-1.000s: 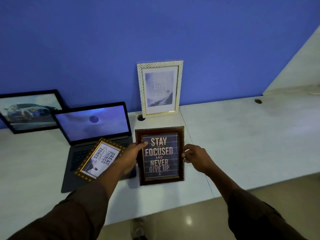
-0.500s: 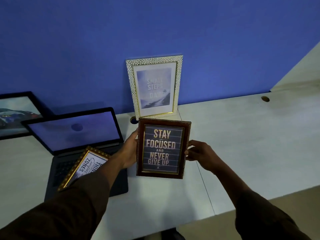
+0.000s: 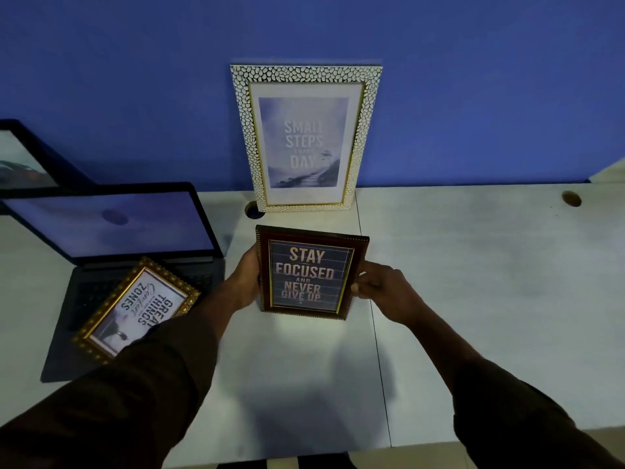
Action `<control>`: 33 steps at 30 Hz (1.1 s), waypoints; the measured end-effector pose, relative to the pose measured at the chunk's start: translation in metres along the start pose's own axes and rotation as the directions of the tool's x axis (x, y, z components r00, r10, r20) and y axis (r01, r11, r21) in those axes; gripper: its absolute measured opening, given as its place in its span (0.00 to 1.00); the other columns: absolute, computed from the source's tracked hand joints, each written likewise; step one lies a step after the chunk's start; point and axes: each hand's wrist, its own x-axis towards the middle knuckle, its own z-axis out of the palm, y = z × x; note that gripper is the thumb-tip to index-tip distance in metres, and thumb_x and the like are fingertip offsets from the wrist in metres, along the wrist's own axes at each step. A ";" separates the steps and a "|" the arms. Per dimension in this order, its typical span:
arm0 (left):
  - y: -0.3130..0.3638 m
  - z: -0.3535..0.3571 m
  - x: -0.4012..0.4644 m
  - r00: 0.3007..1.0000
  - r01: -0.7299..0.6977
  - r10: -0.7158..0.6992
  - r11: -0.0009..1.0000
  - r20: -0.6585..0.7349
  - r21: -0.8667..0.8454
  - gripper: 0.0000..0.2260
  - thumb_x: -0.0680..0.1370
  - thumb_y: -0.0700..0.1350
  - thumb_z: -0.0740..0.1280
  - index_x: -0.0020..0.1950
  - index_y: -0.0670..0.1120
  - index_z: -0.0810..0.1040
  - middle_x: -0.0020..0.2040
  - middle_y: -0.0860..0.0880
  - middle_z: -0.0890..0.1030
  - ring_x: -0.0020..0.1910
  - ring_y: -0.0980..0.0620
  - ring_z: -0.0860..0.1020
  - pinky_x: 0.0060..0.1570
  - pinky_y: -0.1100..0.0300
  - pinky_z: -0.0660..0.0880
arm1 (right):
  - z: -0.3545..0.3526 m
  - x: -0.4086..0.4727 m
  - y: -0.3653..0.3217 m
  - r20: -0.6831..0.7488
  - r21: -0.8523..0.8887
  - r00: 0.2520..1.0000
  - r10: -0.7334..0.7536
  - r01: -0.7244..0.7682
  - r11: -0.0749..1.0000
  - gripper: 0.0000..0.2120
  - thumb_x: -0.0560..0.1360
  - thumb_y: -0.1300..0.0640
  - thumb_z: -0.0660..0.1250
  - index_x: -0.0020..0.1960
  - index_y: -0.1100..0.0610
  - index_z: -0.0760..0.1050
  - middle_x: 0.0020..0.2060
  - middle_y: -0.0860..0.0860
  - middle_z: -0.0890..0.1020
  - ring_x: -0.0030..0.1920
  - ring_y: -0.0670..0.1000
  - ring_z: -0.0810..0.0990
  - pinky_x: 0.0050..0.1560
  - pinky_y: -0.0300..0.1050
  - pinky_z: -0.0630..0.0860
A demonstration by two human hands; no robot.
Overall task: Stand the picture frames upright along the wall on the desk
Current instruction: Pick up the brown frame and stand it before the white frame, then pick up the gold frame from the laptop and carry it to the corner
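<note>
I hold a dark red frame [image 3: 309, 274] reading "STAY FOCUSED AND NEVER GIVE UP" tilted up above the white desk [image 3: 473, 282]. My left hand [image 3: 244, 282] grips its left edge and my right hand [image 3: 382, 289] grips its right edge. Behind it a white pebbled frame [image 3: 306, 138] with gold trim stands upright against the blue wall [image 3: 473, 79]. A gold ornate frame [image 3: 135, 311] lies flat on the laptop keyboard, partly covered by my left sleeve. A black frame [image 3: 23, 157] with a car picture leans on the wall at far left.
An open dark laptop [image 3: 111, 231] sits left of centre. Cable holes are in the desk behind the red frame [image 3: 253, 209] and at the far right [image 3: 571, 199]. A seam [image 3: 375, 333] runs front to back through the desk. The desk's front edge is near my body.
Both hands have raised the dark red frame off the desk and tipped it more upright, carrying it a little toward the wall. The view has moved closer.
</note>
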 end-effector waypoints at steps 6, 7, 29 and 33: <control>-0.002 0.010 0.001 0.999 -0.004 0.004 1.000 -0.045 -0.002 0.23 0.84 0.59 0.51 0.57 0.50 0.83 0.55 0.45 0.87 0.57 0.42 0.84 0.63 0.42 0.76 | -0.016 0.009 0.001 0.016 -0.019 1.000 -0.012 0.012 1.000 0.11 0.80 0.58 0.68 0.61 0.57 0.79 0.51 0.48 0.87 0.48 0.37 0.85 0.47 0.31 0.80; -0.003 0.011 0.001 0.999 -0.004 0.004 1.000 -0.053 0.001 0.23 0.84 0.60 0.51 0.57 0.50 0.83 0.56 0.45 0.87 0.58 0.41 0.83 0.64 0.41 0.75 | -0.017 0.010 0.002 0.016 -0.024 1.000 -0.014 0.014 1.000 0.11 0.80 0.57 0.68 0.61 0.57 0.79 0.51 0.48 0.87 0.47 0.36 0.85 0.47 0.31 0.80; -0.025 -0.067 -0.092 0.981 -0.058 0.084 0.988 -0.177 0.145 0.29 0.84 0.62 0.48 0.70 0.42 0.75 0.74 0.43 0.73 0.73 0.43 0.70 0.73 0.45 0.63 | 0.085 -0.079 -0.027 -0.260 -0.079 0.910 0.324 -0.354 0.932 0.30 0.75 0.47 0.74 0.72 0.58 0.72 0.61 0.56 0.84 0.61 0.55 0.83 0.62 0.46 0.76; -0.034 -0.118 -0.133 0.978 -0.066 0.089 0.990 -0.188 0.124 0.29 0.85 0.59 0.51 0.71 0.39 0.75 0.73 0.42 0.75 0.73 0.41 0.70 0.72 0.48 0.63 | 0.141 -0.096 -0.053 -0.247 -0.041 0.910 0.334 -0.354 0.934 0.31 0.74 0.45 0.74 0.72 0.57 0.73 0.59 0.55 0.85 0.59 0.54 0.84 0.61 0.48 0.78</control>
